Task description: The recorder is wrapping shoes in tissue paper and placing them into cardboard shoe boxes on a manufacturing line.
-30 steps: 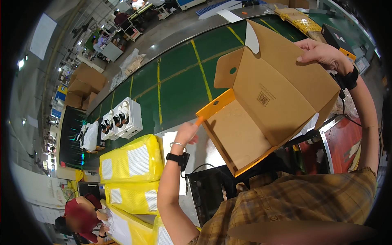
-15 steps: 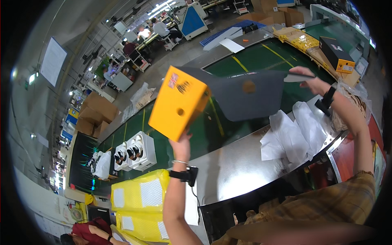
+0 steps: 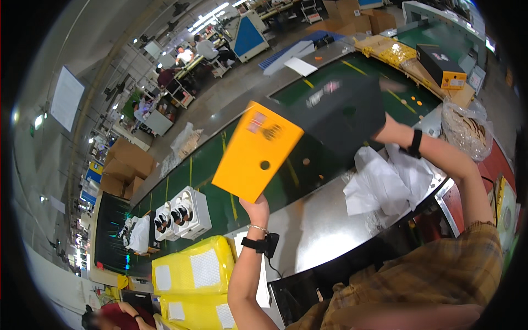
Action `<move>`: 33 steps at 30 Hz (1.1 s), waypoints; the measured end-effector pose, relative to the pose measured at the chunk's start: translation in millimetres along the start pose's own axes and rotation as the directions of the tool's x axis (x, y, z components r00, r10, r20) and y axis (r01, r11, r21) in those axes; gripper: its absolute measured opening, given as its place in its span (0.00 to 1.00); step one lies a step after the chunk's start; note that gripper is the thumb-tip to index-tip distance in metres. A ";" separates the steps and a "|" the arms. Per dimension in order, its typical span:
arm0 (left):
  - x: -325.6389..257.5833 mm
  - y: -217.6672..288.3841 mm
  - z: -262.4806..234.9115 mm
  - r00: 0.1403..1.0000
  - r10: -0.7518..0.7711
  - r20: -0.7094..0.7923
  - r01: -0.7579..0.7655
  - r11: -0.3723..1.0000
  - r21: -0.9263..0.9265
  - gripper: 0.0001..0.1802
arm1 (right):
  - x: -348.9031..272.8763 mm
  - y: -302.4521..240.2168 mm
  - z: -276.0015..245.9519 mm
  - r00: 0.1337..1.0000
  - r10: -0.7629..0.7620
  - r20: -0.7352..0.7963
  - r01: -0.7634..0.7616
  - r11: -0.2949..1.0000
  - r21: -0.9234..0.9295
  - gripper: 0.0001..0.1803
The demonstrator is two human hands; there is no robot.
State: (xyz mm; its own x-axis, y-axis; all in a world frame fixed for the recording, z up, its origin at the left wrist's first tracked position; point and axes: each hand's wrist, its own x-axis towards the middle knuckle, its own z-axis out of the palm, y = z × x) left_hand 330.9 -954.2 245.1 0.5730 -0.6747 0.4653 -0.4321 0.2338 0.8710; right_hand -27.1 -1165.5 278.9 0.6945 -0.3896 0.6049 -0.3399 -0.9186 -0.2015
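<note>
Left hand (image 3: 256, 211) is clasping a yellow-ended box (image 3: 247, 159); right hand (image 3: 388, 130) is touching its black lid (image 3: 346, 124), grip too blurred to tell.

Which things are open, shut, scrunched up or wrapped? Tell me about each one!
Yellow-and-black box: held up, tilted; too blurry to tell if shut
White paper: crumpled
Dark box with orange end: looks shut
White shoe boxes: open, with shoes showing
Yellow bundles: wrapped
Clear plastic bag: filled
</note>
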 end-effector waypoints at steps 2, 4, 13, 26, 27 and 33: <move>-25.6 35.3 7.5 0.952 -0.294 0.084 0.297 0.822 -0.485 0.19 | 27.2 4.6 -4.1 0.916 -0.320 -0.243 0.218 0.904 -0.367 0.21; -60.9 56.4 -2.6 0.887 -0.364 0.285 0.460 0.641 -0.614 0.17 | 73.1 -56.2 -48.2 0.990 0.096 0.100 -0.090 0.994 -0.065 0.28; -215.4 6.6 -52.0 0.306 -0.772 0.557 0.854 -0.035 -0.518 0.24 | -0.7 -84.8 17.0 0.999 0.044 -0.019 -0.041 0.993 0.114 0.33; -253.3 -5.7 -86.4 0.377 -0.784 0.493 0.911 0.219 -0.349 0.26 | -125.1 -64.8 43.2 0.501 0.740 0.448 -0.849 0.320 0.420 0.53; -250.3 -3.8 -84.5 0.355 -0.793 0.495 0.922 0.210 -0.325 0.26 | -120.4 -61.9 34.6 0.456 0.742 0.492 -0.828 0.152 0.539 0.52; -249.6 -2.9 -91.4 0.359 -0.794 0.491 0.917 0.203 -0.342 0.27 | -2.4 -161.6 -12.3 0.789 0.307 0.532 -0.613 0.346 0.710 0.50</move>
State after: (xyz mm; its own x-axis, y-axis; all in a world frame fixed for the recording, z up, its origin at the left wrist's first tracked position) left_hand 252.8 -722.5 140.8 0.2068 -0.7714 -0.6018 0.6765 -0.3317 0.6576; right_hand 18.4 -1015.3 319.4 0.7810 -0.6245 0.0054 -0.0936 -0.1257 -0.9876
